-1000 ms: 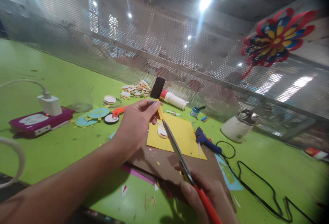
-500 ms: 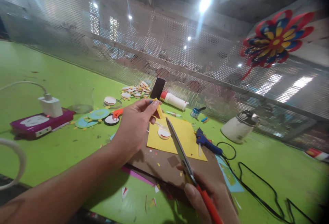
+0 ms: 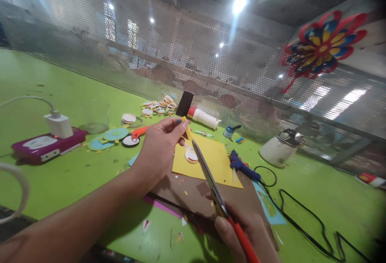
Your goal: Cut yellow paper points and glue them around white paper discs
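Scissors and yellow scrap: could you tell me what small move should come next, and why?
Probably open the scissors slightly and slide the scrap between the blades. The left hand pinches it in the air, the blades look closed with the tip just under it, and the right hand grips the handles.

One flat yellow paper sheet (image 3: 217, 159) is counted, with one small yellow paper strip (image 3: 188, 131) at its eleven o'clock, one blue plastic glue gun (image 3: 241, 167) at three, and one pair of orange-handled steel scissors (image 3: 208, 176) at six.
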{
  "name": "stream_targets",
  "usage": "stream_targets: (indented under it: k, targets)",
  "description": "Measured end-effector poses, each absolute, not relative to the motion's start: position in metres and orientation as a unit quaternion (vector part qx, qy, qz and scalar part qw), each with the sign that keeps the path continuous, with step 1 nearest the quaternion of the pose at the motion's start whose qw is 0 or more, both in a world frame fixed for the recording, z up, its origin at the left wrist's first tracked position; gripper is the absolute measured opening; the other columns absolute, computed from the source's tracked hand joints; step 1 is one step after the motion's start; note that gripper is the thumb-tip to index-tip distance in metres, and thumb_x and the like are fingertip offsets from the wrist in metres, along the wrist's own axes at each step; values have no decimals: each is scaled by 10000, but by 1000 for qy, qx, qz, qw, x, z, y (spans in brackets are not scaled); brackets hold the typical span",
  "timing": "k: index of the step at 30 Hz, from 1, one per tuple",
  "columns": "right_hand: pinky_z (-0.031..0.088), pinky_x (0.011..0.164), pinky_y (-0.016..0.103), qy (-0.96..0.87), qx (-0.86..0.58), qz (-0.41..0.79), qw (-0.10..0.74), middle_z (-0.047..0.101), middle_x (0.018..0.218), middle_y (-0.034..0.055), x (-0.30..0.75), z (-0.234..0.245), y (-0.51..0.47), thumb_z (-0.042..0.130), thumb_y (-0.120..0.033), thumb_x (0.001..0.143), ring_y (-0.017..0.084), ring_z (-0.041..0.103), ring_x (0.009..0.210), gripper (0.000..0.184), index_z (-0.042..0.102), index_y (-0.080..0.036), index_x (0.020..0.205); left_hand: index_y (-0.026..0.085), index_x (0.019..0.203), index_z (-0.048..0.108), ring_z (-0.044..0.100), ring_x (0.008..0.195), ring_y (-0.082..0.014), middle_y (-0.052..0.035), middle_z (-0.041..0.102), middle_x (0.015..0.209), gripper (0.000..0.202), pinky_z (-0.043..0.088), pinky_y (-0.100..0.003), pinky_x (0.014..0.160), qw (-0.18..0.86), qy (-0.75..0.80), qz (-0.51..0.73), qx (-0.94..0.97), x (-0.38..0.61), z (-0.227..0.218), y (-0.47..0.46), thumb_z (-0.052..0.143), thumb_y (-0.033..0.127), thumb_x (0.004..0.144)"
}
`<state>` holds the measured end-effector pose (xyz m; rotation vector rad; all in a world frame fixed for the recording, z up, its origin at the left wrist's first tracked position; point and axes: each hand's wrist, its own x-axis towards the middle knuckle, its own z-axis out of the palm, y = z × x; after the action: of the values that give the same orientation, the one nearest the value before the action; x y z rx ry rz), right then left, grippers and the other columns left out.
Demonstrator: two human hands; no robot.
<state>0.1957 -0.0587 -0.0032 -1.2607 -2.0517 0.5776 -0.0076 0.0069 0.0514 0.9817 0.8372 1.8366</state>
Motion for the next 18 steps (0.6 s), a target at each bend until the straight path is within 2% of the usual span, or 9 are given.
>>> stream_targets:
  k: [7,12,18]
  targets:
    - [396,433,206,-802,-474,168,323,561,492,-6,196,1,-57,432,-599,868,142,528,467,533,699,-172,1041,140,720,638,448,514,-58,9,590,658,206,342,-207,497,450,350,726,385,-6,53,4,742,314,689]
    - [309,397,205,-793,-484,179,324,486,456,-38,193,4,-59,440,-609,856,105,415,402,522,703,-175,977,138,726,629,460,517,-62,10,584,646,187,350,-200,480,460,350,722,381,-6,56,1,740,284,690]
    - [312,402,203,-778,-492,202,333,470,448,-46,191,4,-59,453,-613,846,96,388,388,527,697,-170,990,134,702,635,483,530,-63,9,589,649,163,393,-204,520,459,345,720,389,-6,56,2,738,260,691]
